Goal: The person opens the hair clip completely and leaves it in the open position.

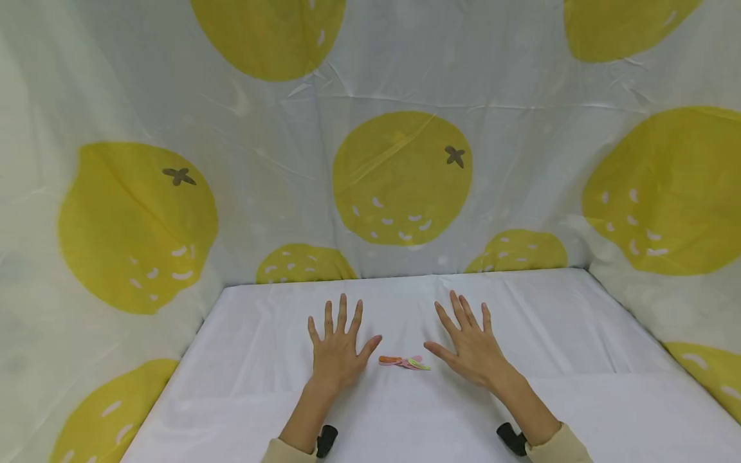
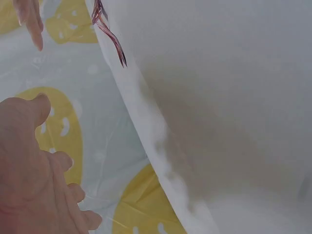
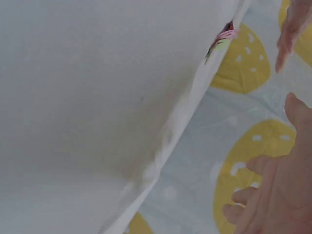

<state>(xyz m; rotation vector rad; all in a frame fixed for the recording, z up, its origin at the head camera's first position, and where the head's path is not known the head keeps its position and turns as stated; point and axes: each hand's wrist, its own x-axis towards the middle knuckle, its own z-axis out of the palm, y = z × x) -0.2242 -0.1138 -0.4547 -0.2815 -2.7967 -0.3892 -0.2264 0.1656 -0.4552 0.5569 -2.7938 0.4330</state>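
Note:
A small pile of snap hair clips (image 1: 405, 363) lies on the white-covered table between the two hands, orange at its left end, pink in the middle and yellow-green at the right. To its left, the left hand (image 1: 338, 357) is spread palm down, thumb pointing towards the clips. The right hand (image 1: 476, 350) mirrors it on the other side, fingers spread as well. Neither hand touches the clips. Both wrist views show the palms held above the cloth, with the left hand (image 2: 29, 170) and right hand (image 3: 280, 185) holding nothing. Clips overlap, so their number is unclear.
A white cloth (image 1: 231, 360) covers the table. Behind and at both sides hangs a pale curtain (image 1: 278, 173) printed with large yellow fruit. Each wrist wears a black strap-like device (image 1: 327, 441), below beige sleeves (image 1: 289, 452).

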